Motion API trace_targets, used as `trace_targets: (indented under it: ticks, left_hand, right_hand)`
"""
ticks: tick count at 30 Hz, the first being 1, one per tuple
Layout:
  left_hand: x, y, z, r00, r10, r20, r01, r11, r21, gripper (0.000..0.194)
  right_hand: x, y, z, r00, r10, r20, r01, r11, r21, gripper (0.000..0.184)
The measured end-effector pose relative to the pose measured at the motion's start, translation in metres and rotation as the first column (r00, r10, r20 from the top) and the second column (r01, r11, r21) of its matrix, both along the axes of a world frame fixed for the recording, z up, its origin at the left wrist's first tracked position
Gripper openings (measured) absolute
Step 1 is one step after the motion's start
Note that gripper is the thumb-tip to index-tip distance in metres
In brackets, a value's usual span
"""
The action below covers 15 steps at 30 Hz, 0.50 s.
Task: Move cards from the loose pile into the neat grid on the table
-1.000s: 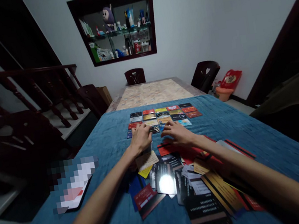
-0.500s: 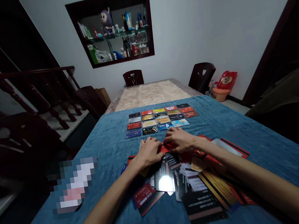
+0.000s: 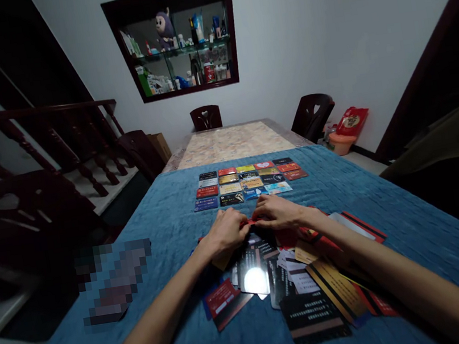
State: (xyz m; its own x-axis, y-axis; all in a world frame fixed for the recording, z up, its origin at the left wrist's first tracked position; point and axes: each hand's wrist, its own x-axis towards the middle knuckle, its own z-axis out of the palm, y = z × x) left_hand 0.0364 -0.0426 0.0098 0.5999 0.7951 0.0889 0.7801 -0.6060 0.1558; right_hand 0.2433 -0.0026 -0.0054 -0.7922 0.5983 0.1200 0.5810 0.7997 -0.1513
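My left hand (image 3: 227, 230) and my right hand (image 3: 279, 211) are close together over the far edge of a loose card pile. Their curled fingers grip a red card (image 3: 251, 222) from either side, and only a narrow strip of it shows. Beneath and nearer to me lie overlapping plastic cards: a black card (image 3: 313, 314), a gold card (image 3: 337, 288), a dark red card (image 3: 224, 304) and a shiny grey card (image 3: 252, 269) reflecting light. Just past my fingers, several cards lie face up in rows, among them a black-and-gold card (image 3: 231, 199) and a light blue card (image 3: 278, 187).
A blue cloth (image 3: 179, 329) covers the near part of the table. To the left lies a pixelated, phone-like object (image 3: 119, 283). Dark wooden chairs (image 3: 313, 116) stand around the table's far part (image 3: 234, 142). A shelf niche (image 3: 183, 49) is set in the wall.
The red card between my hands shows less of its face now, and my hands have come slightly closer together. The pixelated object at left looks darker. The view has shifted a little.
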Motion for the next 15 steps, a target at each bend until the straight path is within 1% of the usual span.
trace_targets:
  ticks: [3, 6, 9, 12, 14, 15]
  left_hand:
    - [0.001, -0.003, 0.002, 1.000, 0.012, -0.025, -0.011, 0.999, 0.042, 0.027]
    - [-0.002, -0.008, 0.001, 0.999, 0.017, -0.036, -0.013, 0.995, 0.098, 0.027]
    - [-0.009, -0.015, 0.000, 1.000, 0.031, -0.003, -0.030, 0.989, 0.146, 0.023]
    - [-0.025, -0.027, 0.001, 0.997, 0.073, 0.037, -0.079, 0.979, 0.188, 0.022]
    - [-0.043, -0.041, 0.003, 0.994, 0.090, 0.067, -0.105, 0.961, 0.258, 0.021]
    - [-0.056, -0.050, 0.004, 0.990, 0.116, 0.076, -0.134, 0.941, 0.311, 0.020]
  right_hand:
    - [-0.001, -0.001, 0.001, 1.000, 0.024, -0.008, -0.024, 0.999, 0.042, 0.029]
    - [-0.005, -0.002, -0.002, 0.999, 0.050, 0.006, -0.050, 0.988, 0.143, 0.029]
    - [-0.011, -0.003, -0.006, 0.999, 0.046, 0.013, -0.048, 0.974, 0.221, 0.029]
    - [-0.015, -0.003, -0.009, 0.999, 0.034, -0.002, -0.033, 0.968, 0.250, 0.029]
    - [-0.015, -0.002, -0.011, 0.999, 0.039, -0.023, -0.031, 0.958, 0.286, 0.027]
    - [-0.015, -0.001, -0.012, 0.998, 0.046, -0.035, -0.033, 0.952, 0.306, 0.026]
